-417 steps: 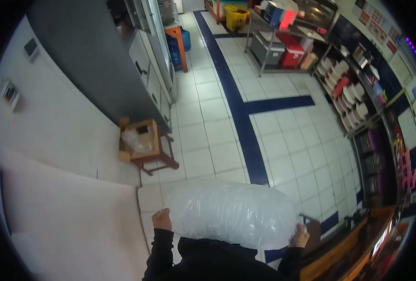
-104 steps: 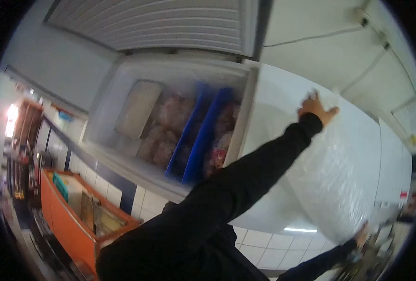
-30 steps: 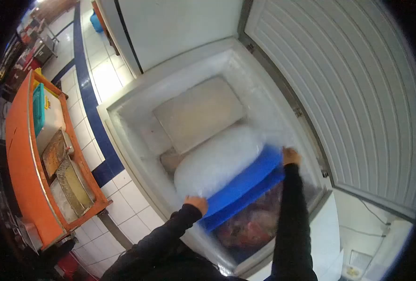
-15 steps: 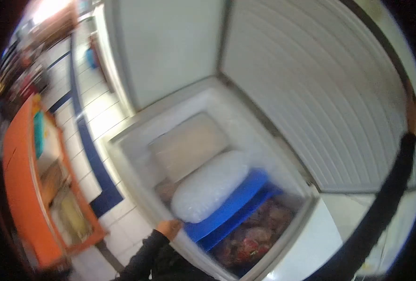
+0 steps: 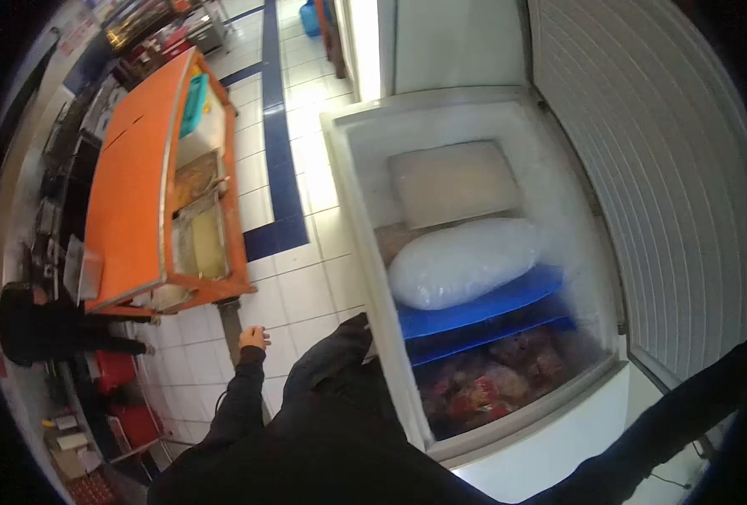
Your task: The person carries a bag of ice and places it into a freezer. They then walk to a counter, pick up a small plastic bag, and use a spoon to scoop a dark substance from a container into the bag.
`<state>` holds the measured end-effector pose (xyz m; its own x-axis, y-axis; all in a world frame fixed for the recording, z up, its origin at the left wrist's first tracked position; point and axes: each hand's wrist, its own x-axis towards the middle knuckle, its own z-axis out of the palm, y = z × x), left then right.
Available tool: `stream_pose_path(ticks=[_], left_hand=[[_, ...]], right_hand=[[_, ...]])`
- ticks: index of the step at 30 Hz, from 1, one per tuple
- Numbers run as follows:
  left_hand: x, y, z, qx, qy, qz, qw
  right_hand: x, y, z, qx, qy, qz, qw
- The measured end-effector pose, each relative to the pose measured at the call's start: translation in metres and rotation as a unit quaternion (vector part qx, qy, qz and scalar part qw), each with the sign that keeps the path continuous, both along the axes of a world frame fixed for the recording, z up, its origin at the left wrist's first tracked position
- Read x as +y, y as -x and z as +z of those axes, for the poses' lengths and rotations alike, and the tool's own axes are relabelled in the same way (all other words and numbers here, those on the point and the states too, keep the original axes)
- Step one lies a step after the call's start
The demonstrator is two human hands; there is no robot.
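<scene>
My left hand [image 5: 255, 337] hangs over the tiled floor, left of the open chest freezer [image 5: 356, 210]. Its fingers are loosely bent, with nothing visible in them. My right sleeve [image 5: 668, 421] reaches toward the edge of the raised freezer lid [image 5: 643, 168]; the right hand itself is out of sight at the dark right border. Inside the freezer are a flat pale block [image 5: 456, 185], a bulging white plastic bag [image 5: 466, 263], a blue divider or crate wall [image 5: 483, 303], and frosty reddish bagged food [image 5: 491, 383].
An orange worktable [image 5: 142, 185] stands to the left, with trays and a teal-lidded container [image 5: 195, 105] on its lower shelf. A person in dark clothes [image 5: 28, 328] is at the far left. White floor tiles [image 5: 306, 278] with a blue stripe run between table and freezer.
My left hand has left the freezer's near left rim and moved left over the floor. The view has swung left, and my right hand has passed out of sight. The lid stays raised.
</scene>
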<state>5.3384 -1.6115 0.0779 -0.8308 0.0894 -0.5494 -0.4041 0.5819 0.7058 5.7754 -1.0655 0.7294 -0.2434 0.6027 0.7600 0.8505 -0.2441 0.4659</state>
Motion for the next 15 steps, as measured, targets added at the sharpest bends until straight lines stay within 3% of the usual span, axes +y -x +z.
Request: stream_pose_path(ticks=[3,4,5,7,8,10,11,13,14,15], left_hand=[[-0.090,-0.011,-0.047,-0.040,0.004,0.115,0.992],[-0.117,-0.010,-0.072,-0.069,-0.012,0.180,0.981],[-0.126,-0.013,-0.065,-0.109,-0.029,0.236,0.965],[-0.152,-0.009,-0.093,-0.145,-0.006,0.287,0.947],[-0.156,-0.008,-0.097,-0.150,-0.008,0.297,0.943],[-0.153,0.008,-0.098,-0.187,-0.101,0.279,0.936],[-0.147,0.017,-0.109,-0.123,0.012,0.198,0.972],[-0.127,0.048,-0.086,-0.101,0.087,0.107,0.985],[-0.129,0.065,-0.093,-0.073,0.042,0.111,0.990],[-0.127,0.088,-0.089,-0.086,0.067,0.096,0.989]], right_hand=[[-0.078,0.045,-0.060,0.064,-0.013,0.057,0.996],[-0.100,0.052,-0.080,0.056,-0.013,0.041,0.998],[-0.120,0.061,-0.103,0.047,-0.014,0.027,0.998],[-0.163,0.085,-0.148,0.028,-0.010,0.005,1.000],[-0.194,0.113,-0.167,0.071,0.055,-0.018,0.996],[-0.242,0.144,-0.214,0.096,0.151,0.004,0.984],[-0.262,0.159,-0.237,0.129,0.217,-0.009,0.968],[-0.293,0.188,-0.276,0.116,0.311,0.005,0.943],[-0.304,0.206,-0.290,0.096,0.365,-0.004,0.926],[-0.312,0.219,-0.308,0.093,0.380,-0.005,0.920]])
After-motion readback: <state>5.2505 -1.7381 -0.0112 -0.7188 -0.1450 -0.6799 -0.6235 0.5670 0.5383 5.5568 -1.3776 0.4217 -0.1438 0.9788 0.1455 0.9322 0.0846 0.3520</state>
